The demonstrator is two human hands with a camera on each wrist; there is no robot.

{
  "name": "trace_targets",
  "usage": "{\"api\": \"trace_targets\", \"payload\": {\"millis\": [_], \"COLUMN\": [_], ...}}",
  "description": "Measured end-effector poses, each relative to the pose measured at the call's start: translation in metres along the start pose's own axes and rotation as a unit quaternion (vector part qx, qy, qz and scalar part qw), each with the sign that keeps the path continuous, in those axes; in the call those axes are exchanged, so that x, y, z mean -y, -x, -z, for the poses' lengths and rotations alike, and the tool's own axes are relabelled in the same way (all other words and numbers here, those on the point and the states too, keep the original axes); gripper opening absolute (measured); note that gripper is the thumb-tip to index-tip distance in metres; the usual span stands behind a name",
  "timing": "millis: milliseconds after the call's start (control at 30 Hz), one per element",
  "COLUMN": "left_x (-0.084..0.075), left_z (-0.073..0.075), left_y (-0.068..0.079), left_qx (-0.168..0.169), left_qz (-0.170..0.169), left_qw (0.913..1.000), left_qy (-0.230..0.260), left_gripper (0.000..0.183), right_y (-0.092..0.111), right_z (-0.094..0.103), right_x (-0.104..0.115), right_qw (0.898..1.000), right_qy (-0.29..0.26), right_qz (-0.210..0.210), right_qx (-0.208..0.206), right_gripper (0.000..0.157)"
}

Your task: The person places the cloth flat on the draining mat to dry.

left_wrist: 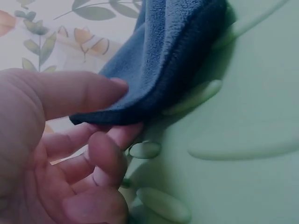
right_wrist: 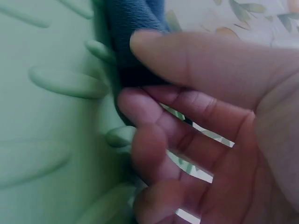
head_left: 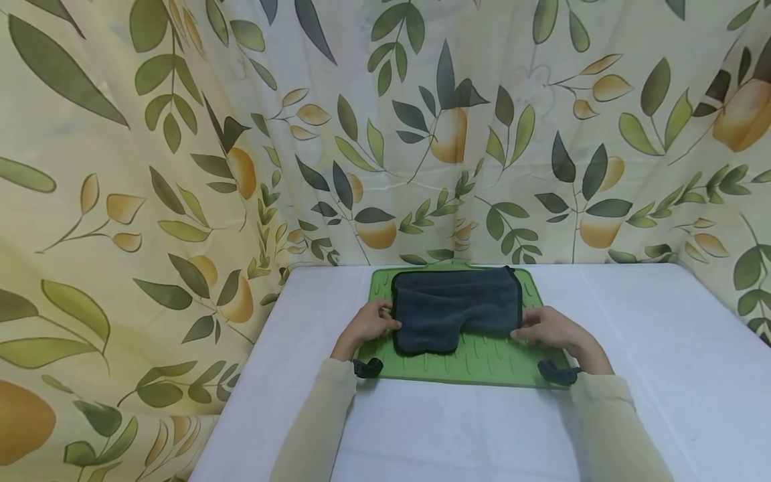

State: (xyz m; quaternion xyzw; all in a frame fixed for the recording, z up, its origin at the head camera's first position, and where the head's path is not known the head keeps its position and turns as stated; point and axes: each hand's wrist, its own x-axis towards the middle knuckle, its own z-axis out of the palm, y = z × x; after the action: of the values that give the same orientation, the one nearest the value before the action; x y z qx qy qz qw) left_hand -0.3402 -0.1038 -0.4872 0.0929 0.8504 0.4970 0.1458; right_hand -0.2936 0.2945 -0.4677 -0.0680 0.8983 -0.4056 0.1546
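A dark blue-grey cloth with black edging lies over a green ridged mat, its lower left part hanging further forward than its right. The left hand pinches the cloth's left edge. In the left wrist view the thumb lies on top of the cloth and fingertips sit under its black border. At the cloth's lower right corner, the right hand pinches it the same way. The right wrist view shows the thumb over the cloth with the index finger below; the other fingers are loosely bent.
The mat rests on a table with a white cover. Behind and to the left hangs a curtain printed with leaves and fruit. Dark straps or mounts sit at both wrists.
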Motion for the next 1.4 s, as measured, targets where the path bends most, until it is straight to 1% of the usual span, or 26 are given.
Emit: {"api": "trace_targets", "payload": {"millis": [67, 133, 233, 300, 467, 533, 600, 733, 867, 967, 1100, 1267, 1400], "left_x": [0.001, 0.001, 0.000, -0.001, -0.001, -0.001, -0.002, -0.003, -0.004, -0.004, -0.006, -0.007, -0.006], "left_z": [-0.001, -0.002, -0.002, -0.002, 0.000, 0.001, 0.002, 0.004, 0.005, 0.008, 0.011, 0.014, 0.015], "left_y": [0.000, 0.001, 0.002, 0.003, 0.003, 0.003, 0.003, 0.004, 0.002, 0.001, 0.004, 0.006, 0.007], "left_qx": [-0.004, -0.013, -0.028, -0.038, -0.063, -0.073, -0.083, -0.092, -0.092, -0.087, -0.079, -0.066, -0.045], "left_qz": [0.000, 0.002, 0.002, -0.005, -0.019, -0.018, -0.019, -0.018, -0.014, -0.010, -0.009, -0.005, 0.005], "left_qw": [0.9998, 0.9992, 0.9979, 0.9972, 0.9954, 0.9949, 0.9946, 0.9951, 0.9956, 0.9961, 0.9963, 0.9962, 0.9965], "left_qy": [-0.018, -0.037, -0.058, -0.065, -0.070, -0.067, -0.059, -0.031, -0.004, 0.013, 0.032, 0.057, 0.071], "left_gripper": [0.058, 0.057, 0.053, 0.050, 0.041, 0.038, 0.035, 0.032, 0.030, 0.031, 0.032, 0.034, 0.038], "right_y": [-0.001, -0.002, -0.003, -0.002, -0.001, -0.001, -0.001, 0.000, 0.002, 0.003, 0.006, 0.011, 0.011], "right_z": [-0.002, -0.004, -0.003, -0.001, 0.004, 0.006, 0.008, 0.011, 0.014, 0.017, 0.021, 0.025, 0.024], "right_x": [0.000, 0.000, 0.000, 0.001, 0.002, 0.001, 0.001, 0.000, -0.003, -0.004, -0.004, -0.001, -0.003], "right_qw": [1.000, 0.999, 0.999, 0.999, 0.998, 0.998, 0.997, 0.997, 0.997, 0.998, 0.998, 0.999, 1.000], "right_qy": [0.015, 0.028, 0.024, 0.010, -0.034, -0.044, -0.048, -0.057, -0.059, -0.049, -0.038, -0.036, -0.031], "right_qz": [0.002, 0.007, 0.007, 0.019, 0.045, 0.046, 0.054, 0.054, 0.046, 0.041, 0.031, 0.012, -0.003], "right_qx": [-0.010, -0.017, -0.028, -0.029, -0.024, -0.026, -0.025, -0.022, -0.023, -0.027, -0.027, -0.013, 0.004], "right_gripper": [0.021, 0.021, 0.024, 0.026, 0.026, 0.026, 0.026, 0.024, 0.020, 0.021, 0.024, 0.027, 0.029]}}
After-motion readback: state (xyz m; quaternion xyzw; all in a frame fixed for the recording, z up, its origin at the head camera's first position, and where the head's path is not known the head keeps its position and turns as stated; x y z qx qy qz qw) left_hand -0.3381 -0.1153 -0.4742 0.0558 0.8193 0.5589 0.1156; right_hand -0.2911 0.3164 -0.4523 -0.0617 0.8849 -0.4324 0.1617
